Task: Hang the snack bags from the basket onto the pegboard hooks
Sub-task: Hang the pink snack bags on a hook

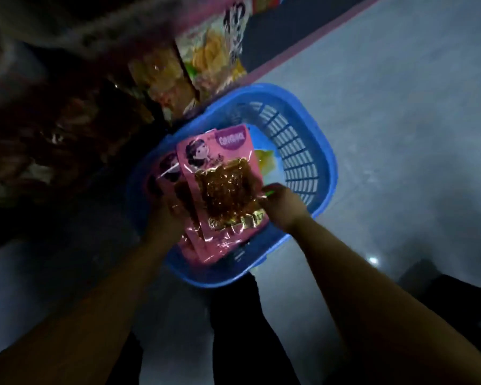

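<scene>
Head view, dim light, looking steeply down. A blue slotted plastic basket (297,140) sits on a pale grey floor (400,93), just beside the foot of a display of hanging snack packets (208,51) at upper left; most of that display is dark and blurred, and no hooks can be made out. Both forearms reach forward over the near rim of the basket. The right hand (282,207) pinches the right edge of a pink glossy snack bag with a cartoon girl's face and a clear window showing brown contents (222,184), fingers curled against the film. The left hand (168,209) is partly hidden behind a second pink snack bag of the same print (167,173), which lies under and to the left of the first; dark fingertips show at that bag's left edge, so the hand appears to grip it, though the exact finger positions cannot be told. Both bags are held tilted above the basket's near half, overlapping. Inside the basket, past the bags, a small yellow-green packet (265,162) lies on the bottom. The person's dark trouser legs (233,315) show below, between the arms.
</scene>
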Action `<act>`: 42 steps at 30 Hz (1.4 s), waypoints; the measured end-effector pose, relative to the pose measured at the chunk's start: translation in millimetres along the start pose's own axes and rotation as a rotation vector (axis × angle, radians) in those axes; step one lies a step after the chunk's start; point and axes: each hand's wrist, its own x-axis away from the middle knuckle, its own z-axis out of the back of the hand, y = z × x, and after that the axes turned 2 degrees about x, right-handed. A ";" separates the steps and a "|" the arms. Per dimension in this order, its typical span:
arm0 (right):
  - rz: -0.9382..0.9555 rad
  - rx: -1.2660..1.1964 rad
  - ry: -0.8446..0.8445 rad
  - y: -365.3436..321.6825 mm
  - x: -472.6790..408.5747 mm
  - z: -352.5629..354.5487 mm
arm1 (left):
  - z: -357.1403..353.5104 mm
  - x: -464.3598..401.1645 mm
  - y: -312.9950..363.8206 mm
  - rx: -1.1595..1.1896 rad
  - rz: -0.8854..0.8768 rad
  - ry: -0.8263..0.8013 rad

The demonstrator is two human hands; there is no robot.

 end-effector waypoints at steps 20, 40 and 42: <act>-0.008 -0.760 0.010 -13.2 -0.4 5.5 | 20.5 26.1 16.9 0.642 0.119 -0.055; 0.645 -0.833 0.159 -296.2 457.0 155.2 | 356.6 470.6 209.7 0.660 -0.614 0.300; 0.778 -0.775 0.193 -329.2 483.6 163.5 | 393.2 496.6 218.6 0.622 -0.682 0.395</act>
